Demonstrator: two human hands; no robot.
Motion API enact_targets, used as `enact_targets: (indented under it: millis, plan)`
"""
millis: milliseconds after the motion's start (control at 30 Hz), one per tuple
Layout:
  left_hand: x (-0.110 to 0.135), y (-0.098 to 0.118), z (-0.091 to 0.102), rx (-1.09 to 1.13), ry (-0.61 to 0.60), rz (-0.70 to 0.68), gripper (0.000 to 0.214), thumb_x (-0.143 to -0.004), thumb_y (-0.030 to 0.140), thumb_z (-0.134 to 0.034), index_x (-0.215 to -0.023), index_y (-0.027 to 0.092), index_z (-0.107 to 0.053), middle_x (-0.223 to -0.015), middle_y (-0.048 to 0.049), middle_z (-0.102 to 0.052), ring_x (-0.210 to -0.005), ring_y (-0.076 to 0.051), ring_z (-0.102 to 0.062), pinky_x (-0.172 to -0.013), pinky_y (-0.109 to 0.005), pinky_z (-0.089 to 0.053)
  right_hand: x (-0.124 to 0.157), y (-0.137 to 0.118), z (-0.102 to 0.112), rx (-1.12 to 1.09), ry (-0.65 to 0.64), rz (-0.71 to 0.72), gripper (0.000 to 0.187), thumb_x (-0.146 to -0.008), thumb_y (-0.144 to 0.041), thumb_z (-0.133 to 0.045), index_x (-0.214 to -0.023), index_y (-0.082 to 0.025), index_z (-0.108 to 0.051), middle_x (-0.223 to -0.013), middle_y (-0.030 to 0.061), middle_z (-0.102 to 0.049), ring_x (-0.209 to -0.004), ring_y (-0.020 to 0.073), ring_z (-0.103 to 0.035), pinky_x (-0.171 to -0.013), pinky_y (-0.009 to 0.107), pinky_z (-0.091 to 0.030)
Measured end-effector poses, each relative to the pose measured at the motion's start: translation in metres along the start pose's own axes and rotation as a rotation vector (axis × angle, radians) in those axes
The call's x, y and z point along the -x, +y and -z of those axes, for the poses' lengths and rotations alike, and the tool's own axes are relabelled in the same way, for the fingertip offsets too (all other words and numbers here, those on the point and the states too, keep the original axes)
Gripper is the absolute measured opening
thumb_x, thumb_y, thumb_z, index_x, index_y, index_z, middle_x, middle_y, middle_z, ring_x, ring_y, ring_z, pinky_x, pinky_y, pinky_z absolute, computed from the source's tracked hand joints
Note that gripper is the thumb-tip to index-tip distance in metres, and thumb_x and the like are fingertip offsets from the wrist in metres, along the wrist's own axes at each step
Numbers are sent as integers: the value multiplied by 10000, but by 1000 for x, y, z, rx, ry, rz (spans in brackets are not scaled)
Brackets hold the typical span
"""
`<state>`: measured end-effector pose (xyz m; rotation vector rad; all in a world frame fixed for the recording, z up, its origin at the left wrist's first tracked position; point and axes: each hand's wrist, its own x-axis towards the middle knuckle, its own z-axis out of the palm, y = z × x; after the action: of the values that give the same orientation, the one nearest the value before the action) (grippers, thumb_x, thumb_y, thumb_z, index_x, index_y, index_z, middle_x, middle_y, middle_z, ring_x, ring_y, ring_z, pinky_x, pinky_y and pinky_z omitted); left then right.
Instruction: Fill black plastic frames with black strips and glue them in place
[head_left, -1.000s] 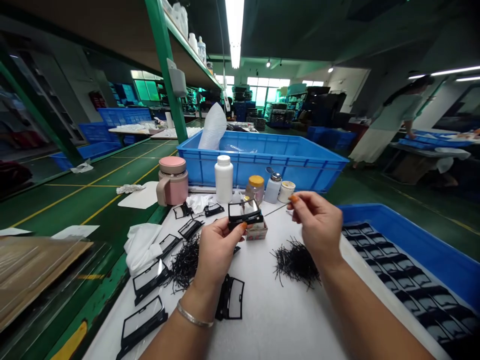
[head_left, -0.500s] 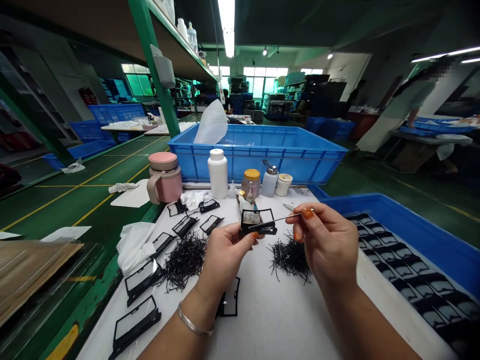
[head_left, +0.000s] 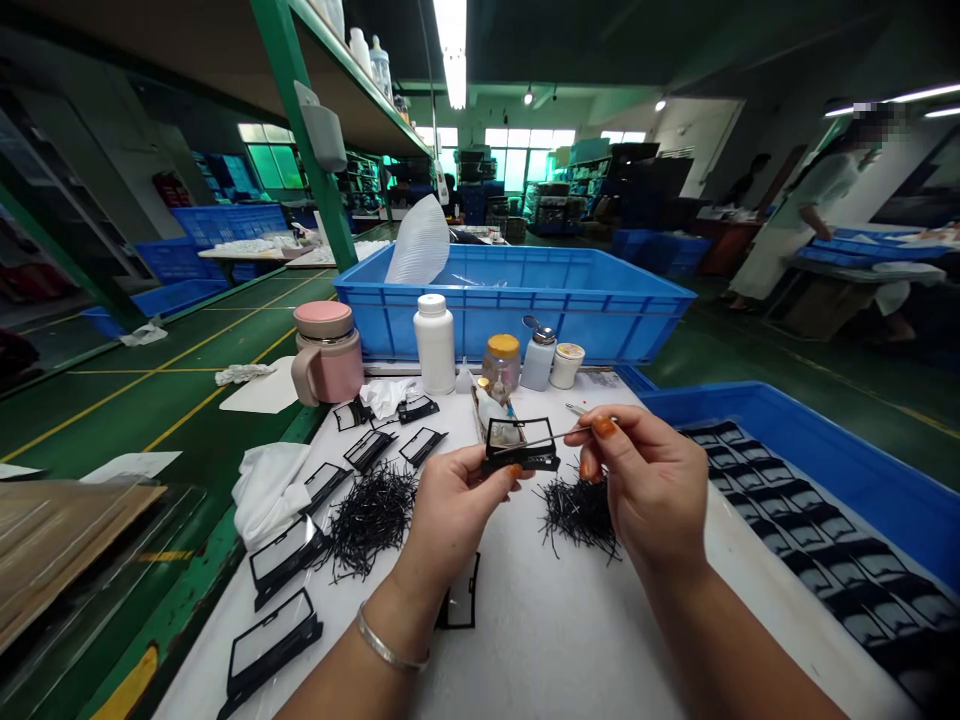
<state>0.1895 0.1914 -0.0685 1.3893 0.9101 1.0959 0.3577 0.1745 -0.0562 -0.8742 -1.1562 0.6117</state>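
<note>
Left hand (head_left: pixel 459 500): gripping a black frame (head_left: pixel 525 462) by its lower left end, thumb in front, fingers behind. The frame is held up above the worktop (head_left: pixel 555 625), its window edge uppermost, in front of a small box (head_left: pixel 486 412) of little bottles. Right hand (head_left: pixel 654 478): fingers closed on a thin rod (head_left: pixel 568 434), pinched between thumb and fingertips; the rod slants left across the frame — whether its tip touches cannot be told.

Worktop, left side: more black frames (head_left: pixel 274 642) lie in a loose row running away from the viewer, beside a white cloth (head_left: pixel 271 490). One pile of black strips (head_left: pixel 370 520) sits just left of the left hand; a second strip pile (head_left: pixel 576 515) lies just left of the right hand, partly hidden by it. A single loose frame (head_left: pixel 463 600) lies beside the left forearm, partly covered by it.

Far edge, left to right: pink mug (head_left: pixel 330 358), white bottle (head_left: pixel 435 348), yellow-lidded jar (head_left: pixel 502 364), pump bottle (head_left: pixel 538 360), white tub (head_left: pixel 567 367). Behind them stands a large blue crate (head_left: pixel 517 318).

Right side: a blue bin (head_left: pixel 847 472) holds rows of similar black-edged pieces (head_left: pixel 810 540). Farther off, a person (head_left: pixel 799 215) stands at another table — one hand near blue trays.
</note>
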Motion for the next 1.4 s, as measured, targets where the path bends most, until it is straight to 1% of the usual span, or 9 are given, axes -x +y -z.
enact_targets:
  millis: [267,567,800,967,1100,1167,1267,1333,1400]
  plan:
    - [0,0,2,38,7,2,127,-798,247,-666,-827,149,-742,-730,-46,-694,-676,-135,-586,-604,-197,-473,-6,1,9,-3,80,17,101,-859,-264,-655,-848,-175,-702,-681,40,-665,-498,111,-534,-460,236,-398]
    - [0,0,3,17,9,5,129,-801,248,-667,-838,151,-743,-756,-44,-701,-695,-133,-595,-612,-191,-479,-6,2,9,28,70,38,115,-856,-273,-656,-837,-166,-695,-676,36,-664,-497,112,-539,-458,235,-403]
    - [0,-1,3,25,24,7,126,-796,255,-677,-824,148,-739,-721,-37,-690,-684,-131,-595,-607,-190,-479,-7,2,11,23,82,52,104,-869,-247,-645,-839,-161,-694,-674,34,-661,-494,107,-538,-466,232,-401]
    - [0,-1,3,21,25,5,123,-796,260,-679,-819,156,-740,-720,-31,-690,-691,-129,-598,-606,-185,-480,-8,0,10,-2,86,56,96,-862,-232,-646,-840,-154,-697,-670,40,-657,-507,111,-552,-478,228,-405]
    - [-1,-1,4,19,32,2,136,-796,270,-679,-826,151,-739,-744,-38,-696,-710,-136,-604,-608,-190,-485,-10,-2,12,-78,126,35,93,-850,-210,-637,-814,-143,-692,-667,39,-647,-479,88,-523,-465,207,-377]
    - [-3,-1,7,23,56,-7,141,-791,275,-685,-818,147,-736,-741,-39,-695,-699,-134,-600,-604,-191,-483,-13,0,16,-131,170,29,99,-842,-205,-626,-795,-139,-684,-660,34,-636,-471,78,-504,-457,194,-361]
    - [-6,-3,15,52,148,-32,166,-783,291,-696,-839,139,-728,-758,-46,-703,-696,-135,-598,-610,-200,-485,-19,7,22,-180,250,41,99,-829,-207,-614,-776,-139,-663,-639,23,-616,-469,74,-485,-443,185,-341]
    - [-8,-4,21,95,225,-45,207,-781,311,-701,-885,133,-725,-820,-65,-717,-734,-145,-609,-626,-208,-491,-24,13,24,-152,284,46,99,-825,-219,-617,-774,-141,-652,-632,16,-612,-465,74,-476,-440,185,-340]
    - [-10,-5,27,160,296,-49,250,-772,330,-712,-919,129,-720,-887,-83,-724,-772,-151,-616,-636,-209,-496,-29,17,22,-49,257,32,117,-828,-250,-628,-790,-142,-652,-642,18,-624,-465,78,-480,-445,189,-355]
